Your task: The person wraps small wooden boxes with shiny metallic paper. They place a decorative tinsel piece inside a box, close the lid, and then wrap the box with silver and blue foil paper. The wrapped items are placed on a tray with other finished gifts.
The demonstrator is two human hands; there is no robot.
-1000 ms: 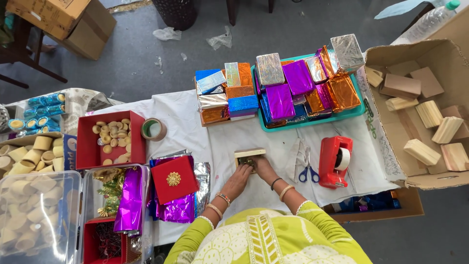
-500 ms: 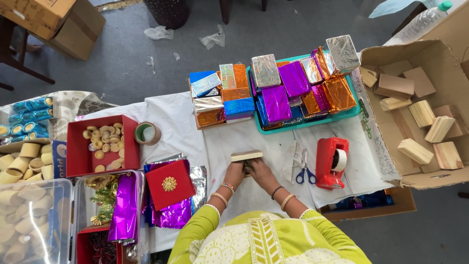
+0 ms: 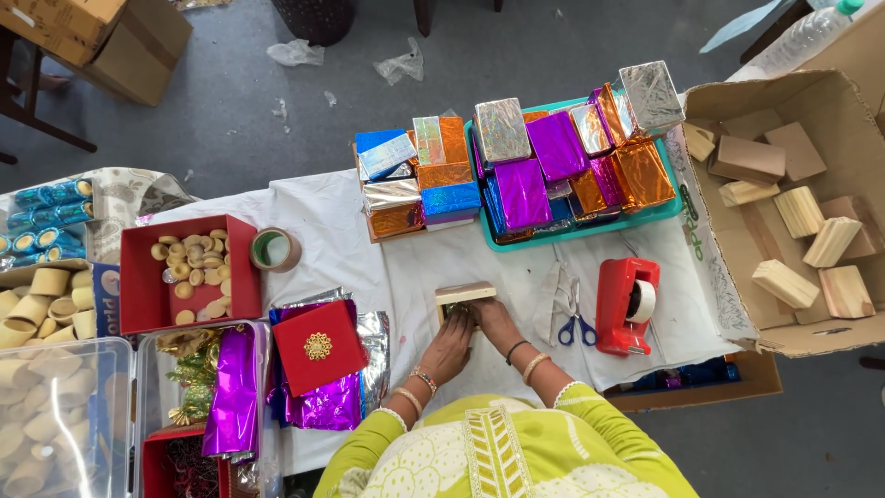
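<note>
Hands [image 3: 475, 332] hide wood block's [image 3: 466, 293] near side; plastic tub [image 3: 37, 415] cut off at left/btm edge.

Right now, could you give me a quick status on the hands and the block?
Left hand and right hand both on wooden block. Block on white cloth. Scissors lie beside.

Pale rectangular wooden block [image 3: 465, 293] on white cloth

It lies flat, long side crosswise, near edge under the fingers.
</note>
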